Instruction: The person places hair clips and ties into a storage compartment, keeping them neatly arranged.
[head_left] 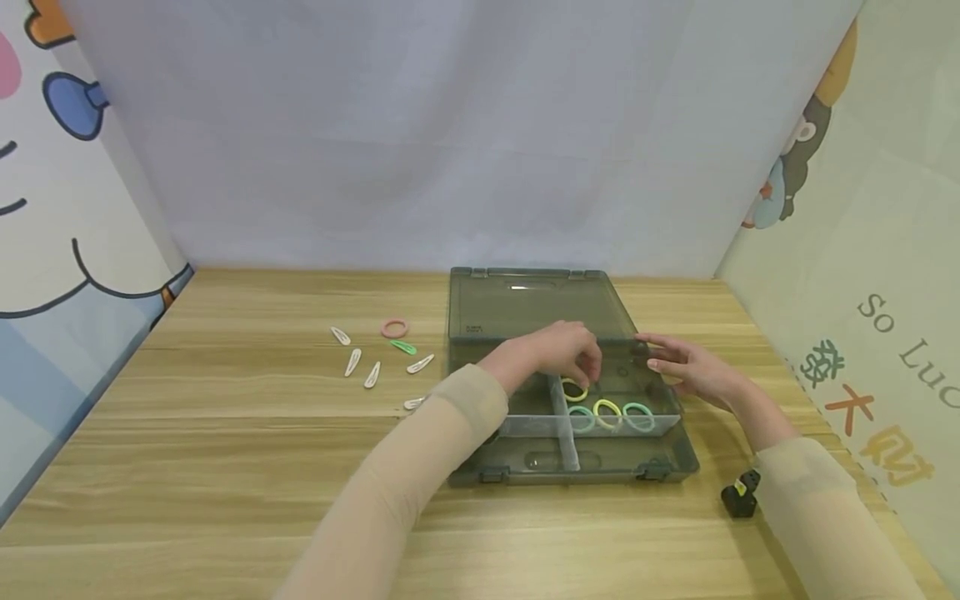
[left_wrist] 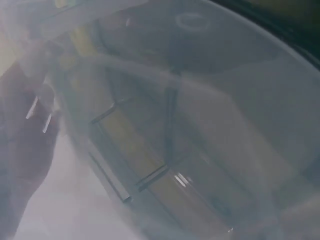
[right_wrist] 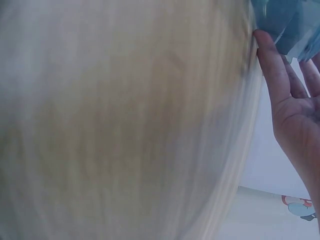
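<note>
A smoky grey translucent plastic box (head_left: pixel 480 454) lies with its lid (head_left: pixel 540 304) folded back. Inside its right compartment, by a clear divider (head_left: pixel 564 425), are two green hair ties (head_left: pixel 639 417) and a yellow hair tie (head_left: pixel 607 415). My left hand (head_left: pixel 558 350) reaches over the divider with fingers bent downward. Its thumb overlaps another yellow hair tie (head_left: pixel 574 390); I cannot tell whether it pinches it. At the box's right side my right hand (head_left: pixel 693 371) has its fingers extended, fingertips against the wall. The right wrist view shows these fingers (right_wrist: pixel 275 75) at the box corner (right_wrist: pixel 285 25).
Left of the box lie several white hair clips (head_left: pixel 352 362), a green hair clip (head_left: pixel 403 347) and a pink hair tie (head_left: pixel 394 328) on the wooden table (head_left: pixel 225 467). A small black object (head_left: pixel 741 496) sits beside the right sleeve. Cloth walls (head_left: pixel 450 167) enclose the table.
</note>
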